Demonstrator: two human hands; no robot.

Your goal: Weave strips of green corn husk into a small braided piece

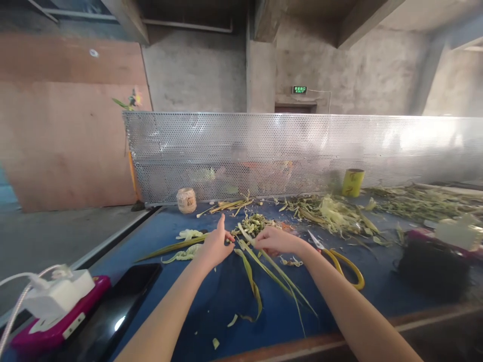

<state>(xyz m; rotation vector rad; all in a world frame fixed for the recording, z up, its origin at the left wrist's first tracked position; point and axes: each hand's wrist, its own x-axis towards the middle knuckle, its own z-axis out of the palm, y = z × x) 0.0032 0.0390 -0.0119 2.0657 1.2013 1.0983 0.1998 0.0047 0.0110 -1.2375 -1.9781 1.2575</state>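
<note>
Left hand (215,245) mid-worktop (196,317), thumb raised, fingers curled; cannot tell whether pinching anything. Just right of its fingertips, three green leaf strips (249,274), long axes toward the near edge, two slanting rightward. At their upper ends, right hand (278,240), the nearer one, palm down, fingers bent; grip hidden. Counted left to right: one magenta block (100,286) and one dark phone (139,281) by the near left corner; one long leaf (169,248) and two pale crumpled pieces (184,253) beside left hand; towards the far edge, one jar (186,201); beside right forearm, one pair of scissors (350,255); near the far edge, one yellow cylinder (353,182).
</note>
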